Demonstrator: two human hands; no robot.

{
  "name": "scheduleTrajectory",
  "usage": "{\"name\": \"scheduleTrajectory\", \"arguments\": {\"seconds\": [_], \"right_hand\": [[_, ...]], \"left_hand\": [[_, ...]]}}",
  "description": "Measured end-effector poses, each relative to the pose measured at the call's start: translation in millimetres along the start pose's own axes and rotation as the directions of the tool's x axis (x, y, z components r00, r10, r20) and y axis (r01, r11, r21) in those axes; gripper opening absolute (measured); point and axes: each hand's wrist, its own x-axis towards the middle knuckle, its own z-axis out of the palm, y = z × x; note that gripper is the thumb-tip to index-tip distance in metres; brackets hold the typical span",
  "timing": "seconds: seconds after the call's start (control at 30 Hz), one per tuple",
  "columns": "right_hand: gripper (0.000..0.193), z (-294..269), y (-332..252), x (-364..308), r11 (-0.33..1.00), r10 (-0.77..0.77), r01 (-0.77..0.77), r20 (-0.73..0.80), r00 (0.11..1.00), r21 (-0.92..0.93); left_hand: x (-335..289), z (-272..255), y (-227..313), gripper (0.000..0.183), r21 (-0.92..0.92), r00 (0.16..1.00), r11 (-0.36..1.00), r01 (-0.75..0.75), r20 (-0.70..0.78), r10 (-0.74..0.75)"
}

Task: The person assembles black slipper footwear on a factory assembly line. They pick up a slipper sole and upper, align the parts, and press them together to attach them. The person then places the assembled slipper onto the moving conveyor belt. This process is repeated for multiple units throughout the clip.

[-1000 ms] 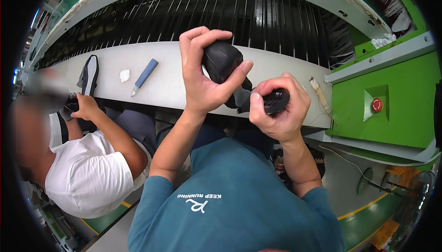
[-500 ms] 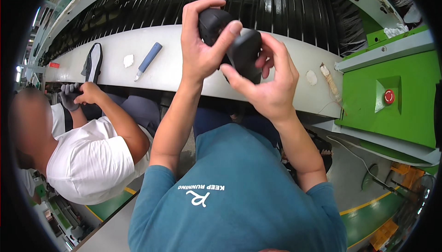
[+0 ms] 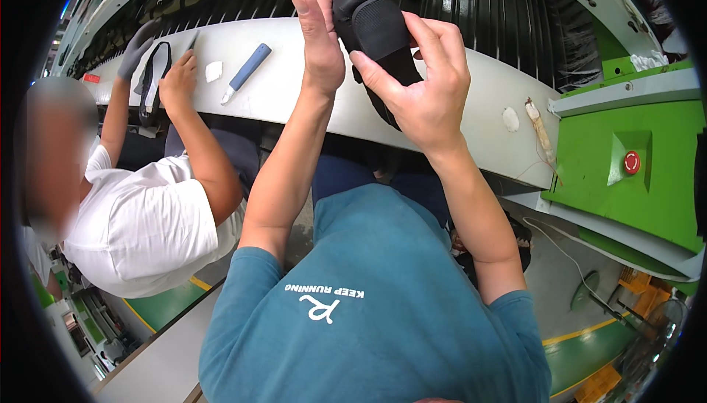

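In front of me, over the far edge of the white work surface, a black shoe (image 3: 379, 29) is held up with its ribbed textile end toward me. My left hand (image 3: 325, 42) hooks its fingers over the shoe's far side, while its thumb points up, clear of the shoe. My right hand (image 3: 434, 83) grips the shoe's right side between thumb and fingers. Part of the shoe is hidden behind that hand. A blue-handled knife (image 3: 249, 72) and a white lump (image 3: 213, 72) lie to the left of my hands.
A co-worker at left, one hand in a grey glove (image 3: 138, 48), handles a dark shoe (image 3: 146, 94). Right of me lie a pale lump (image 3: 511, 119) and a wrapped stick with loose thread (image 3: 541, 132). Beyond is a green panel (image 3: 589, 175) with a red button (image 3: 632, 162). Dark rods (image 3: 501, 24) run behind.
The shoe has turned in my hands and moved slightly farther away. My left thumb has lifted off it. The co-worker's hands have moved forward onto the work surface.
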Motion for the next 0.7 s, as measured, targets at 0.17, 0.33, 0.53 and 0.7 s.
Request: {"name": "scheduleTrajectory", "arguments": {"seconds": [0.17, 0.33, 0.53, 0.7], "right_hand": [[0.064, 3.4, 2.3, 1.9, 1.000, 0.021, -0.021, -0.019, 1.000, 0.021], [0.063, 6.2, 3.2, 3.4, 0.999, 0.035, -0.035, 0.002, 0.999, 0.032], [0.064, 5.1, 1.7, 5.7, 0.999, 0.041, -0.041, 0.010, 0.999, 0.028], [0.065, 6.5, 2.4, 6.7, 0.998, 0.048, -0.048, 0.019, 0.999, 0.036]], "left_hand": [[1.8, 0.1, -2.0, 0.110, 0.016, 1.000, 1.000, 0.018, 0.001, -0.018], [3.9, -4.7, -14.1, 0.075, -0.205, 0.999, 0.978, -0.034, 0.031, 0.041], [6.0, 4.5, -13.1, 0.085, -0.168, 1.000, 0.985, -0.030, -0.001, 0.030], [6.2, 0.9, -12.8, 0.084, -0.156, 0.998, 0.987, -0.045, 0.026, 0.049]]}}
